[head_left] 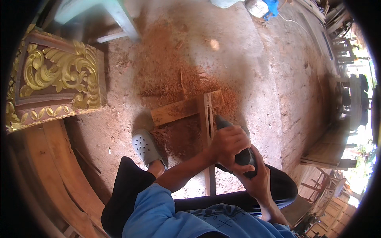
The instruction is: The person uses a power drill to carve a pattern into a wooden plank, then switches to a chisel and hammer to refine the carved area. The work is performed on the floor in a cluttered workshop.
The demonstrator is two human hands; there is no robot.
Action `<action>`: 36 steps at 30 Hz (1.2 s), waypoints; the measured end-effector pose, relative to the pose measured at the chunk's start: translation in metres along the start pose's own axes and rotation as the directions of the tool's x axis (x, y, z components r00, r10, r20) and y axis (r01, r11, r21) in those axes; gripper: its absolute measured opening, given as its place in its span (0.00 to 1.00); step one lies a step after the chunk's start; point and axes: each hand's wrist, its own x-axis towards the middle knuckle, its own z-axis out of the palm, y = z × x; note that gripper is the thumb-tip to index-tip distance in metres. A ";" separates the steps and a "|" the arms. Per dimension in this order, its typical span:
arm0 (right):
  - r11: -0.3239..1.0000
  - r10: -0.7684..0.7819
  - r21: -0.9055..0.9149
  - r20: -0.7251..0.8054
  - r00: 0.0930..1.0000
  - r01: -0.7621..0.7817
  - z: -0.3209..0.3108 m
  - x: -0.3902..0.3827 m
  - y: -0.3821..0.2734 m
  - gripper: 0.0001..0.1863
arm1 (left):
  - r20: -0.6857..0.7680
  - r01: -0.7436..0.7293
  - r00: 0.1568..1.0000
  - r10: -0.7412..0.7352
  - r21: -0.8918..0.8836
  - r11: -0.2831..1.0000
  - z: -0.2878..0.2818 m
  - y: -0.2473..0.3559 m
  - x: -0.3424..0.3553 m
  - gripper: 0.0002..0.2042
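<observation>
A dark, rounded power tool (pixel 245 157) is gripped in both hands; its exact kind does not show. My left hand (pixel 231 143) wraps over its front part, with the tapered dark nose sticking out beyond the fingers. My right hand (pixel 257 174) holds the rear of its body from below and the right. Just left of the tool stands a narrow wooden piece (pixel 208 123) with long slots cut in its upper face. Whether the tool touches this wood is hidden. A flat wooden board (pixel 174 111) lies crosswise on the floor against its far part.
Reddish shavings (pixel 190 82) cover the floor around the board. A gold-and-brown carved panel (pixel 59 75) is at the left, above long planks (pixel 55 158). Pale table legs (pixel 119 20) stand far left. My grey clog (pixel 145 146) rests near the board. Wooden furniture (pixel 331 144) lines the right side.
</observation>
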 end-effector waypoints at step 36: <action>0.941 0.280 -0.277 0.322 0.905 -0.193 -0.078 0.186 -0.095 0.27 | -0.350 0.618 0.718 -0.602 -0.077 0.782 -0.022 -0.056 0.094 0.31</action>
